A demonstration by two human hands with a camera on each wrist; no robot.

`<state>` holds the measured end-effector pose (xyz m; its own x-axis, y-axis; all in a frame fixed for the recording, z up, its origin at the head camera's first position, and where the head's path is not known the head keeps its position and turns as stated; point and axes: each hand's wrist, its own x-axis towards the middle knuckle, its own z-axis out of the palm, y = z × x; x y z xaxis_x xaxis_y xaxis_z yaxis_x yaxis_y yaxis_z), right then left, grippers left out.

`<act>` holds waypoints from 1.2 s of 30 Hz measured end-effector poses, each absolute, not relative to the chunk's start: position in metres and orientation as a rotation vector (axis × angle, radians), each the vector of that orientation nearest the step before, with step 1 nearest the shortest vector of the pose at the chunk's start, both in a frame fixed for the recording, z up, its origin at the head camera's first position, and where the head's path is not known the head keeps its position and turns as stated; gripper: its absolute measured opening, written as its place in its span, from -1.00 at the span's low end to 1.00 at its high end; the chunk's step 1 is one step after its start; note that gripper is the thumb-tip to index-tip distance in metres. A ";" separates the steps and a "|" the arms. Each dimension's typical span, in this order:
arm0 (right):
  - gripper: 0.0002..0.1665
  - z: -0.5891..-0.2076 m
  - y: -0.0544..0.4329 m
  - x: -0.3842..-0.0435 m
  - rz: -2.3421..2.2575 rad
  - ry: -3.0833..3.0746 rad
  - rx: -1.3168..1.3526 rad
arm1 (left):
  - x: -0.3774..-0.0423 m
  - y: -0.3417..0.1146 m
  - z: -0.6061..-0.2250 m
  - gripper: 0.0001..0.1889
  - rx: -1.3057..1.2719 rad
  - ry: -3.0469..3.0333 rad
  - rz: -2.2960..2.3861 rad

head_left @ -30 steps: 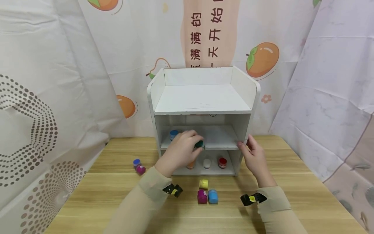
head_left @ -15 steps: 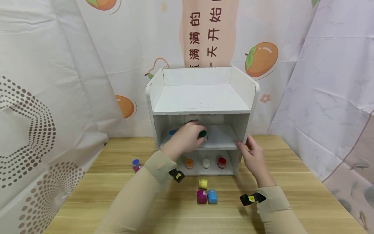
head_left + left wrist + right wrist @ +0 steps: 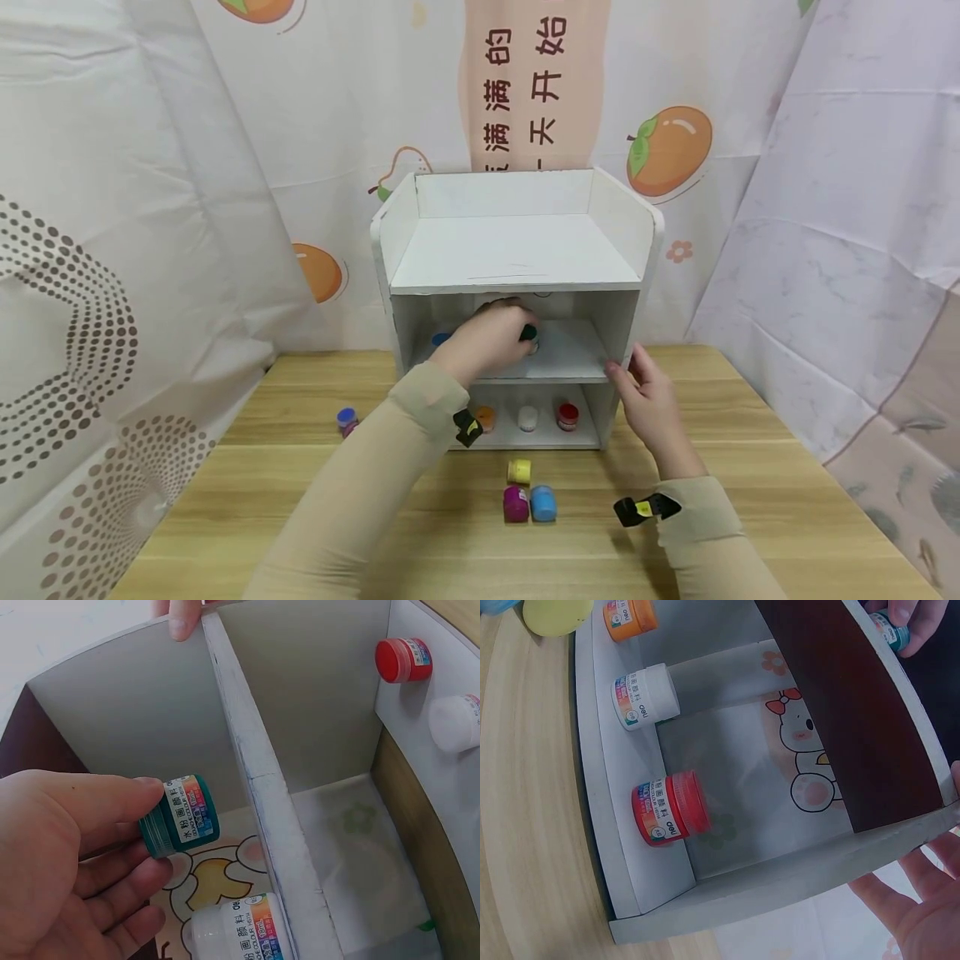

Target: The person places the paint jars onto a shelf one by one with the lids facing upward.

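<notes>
My left hand (image 3: 491, 337) reaches into the middle level of a white shelf unit (image 3: 517, 250). Its thumb and fingers pinch a green paint jar (image 3: 180, 816), tipped on its side in the left wrist view. Close by on that same shelf is a white paint jar (image 3: 244, 930). A blue paint jar (image 3: 441, 339) stands further left there, partly covered by my hand. My right hand (image 3: 652, 404) grips the unit's right side panel, thumb at the front edge and fingers along the outer face.
Orange (image 3: 486, 418), white (image 3: 527, 418) and red (image 3: 567, 416) paint jars stand on the bottom shelf. On the wooden table before the unit lie yellow (image 3: 519, 472), magenta (image 3: 516, 504) and light-blue (image 3: 543, 503) jars. A blue-lidded jar (image 3: 346, 419) is off to the left.
My left hand has carried the green paint jar deeper into the middle shelf and slightly right, uncovering the orange jar below. The right hand keeps its place on the side panel.
</notes>
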<state>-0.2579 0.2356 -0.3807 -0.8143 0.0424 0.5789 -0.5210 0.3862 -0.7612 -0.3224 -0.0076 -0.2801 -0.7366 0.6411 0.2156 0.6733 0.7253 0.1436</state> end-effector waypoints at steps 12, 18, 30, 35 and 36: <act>-0.46 -0.380 0.235 -0.257 1.431 -2.151 0.390 | -0.329 -0.002 -0.288 -0.89 -0.997 -2.800 -0.074; -0.46 -0.380 0.236 -0.257 1.434 -2.149 0.380 | -0.327 -0.001 -0.289 -0.87 -1.001 -2.783 -0.063; -0.48 -0.380 0.235 -0.256 1.434 -2.152 0.382 | -0.329 0.004 -0.292 -0.80 -0.959 -2.786 -0.077; -0.47 -0.379 0.234 -0.255 1.428 -2.160 0.381 | -0.329 0.003 -0.292 -0.86 -0.940 -2.793 -0.063; -0.47 -0.379 0.233 -0.255 1.428 -2.162 0.381 | -0.329 0.002 -0.292 -0.85 -0.940 -2.795 -0.066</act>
